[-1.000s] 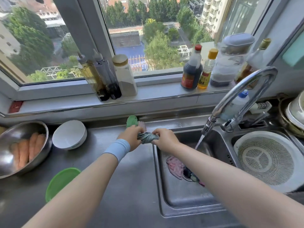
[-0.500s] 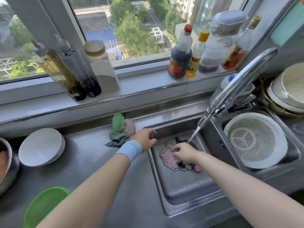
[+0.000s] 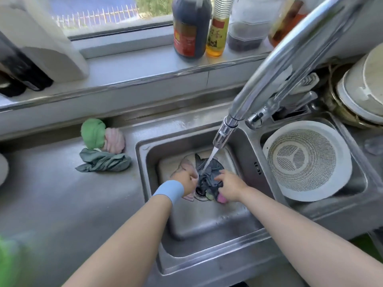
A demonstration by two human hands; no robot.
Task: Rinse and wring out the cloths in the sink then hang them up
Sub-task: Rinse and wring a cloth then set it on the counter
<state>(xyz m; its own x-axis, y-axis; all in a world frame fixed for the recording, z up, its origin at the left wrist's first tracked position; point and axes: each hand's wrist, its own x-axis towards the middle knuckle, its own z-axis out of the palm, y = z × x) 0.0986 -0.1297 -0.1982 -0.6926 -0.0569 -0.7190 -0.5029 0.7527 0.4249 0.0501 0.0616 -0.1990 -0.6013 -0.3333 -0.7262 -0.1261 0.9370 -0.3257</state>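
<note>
Water runs from the faucet [image 3: 224, 132] onto a bunched dark blue-grey cloth [image 3: 209, 172] over the drain of the left sink basin [image 3: 149, 148]. A pink cloth [image 3: 185, 163] lies beside it to the left. My right hand [image 3: 231, 185] grips the dark cloth from the right, fingers curled into it. My left hand [image 3: 183, 180], with a blue wristband, is down in the basin. Its fingers are tucked into the edge of the pink cloth, right against the dark one. Small green and pink scraps show under my right hand.
On the steel counter left of the sink lie twisted green [image 3: 93, 132], pink [image 3: 115, 139] and grey-green cloths [image 3: 103, 160]. A white colander [image 3: 306, 162] fills the right basin. Sauce bottles [image 3: 190, 27] line the windowsill. Stacked dishes [image 3: 362, 90] sit far right.
Both hands left the twisted grey-green cloth on the counter. My right hand went into the sink first, then my left hand followed from the rim. The view tilted down and closer.
</note>
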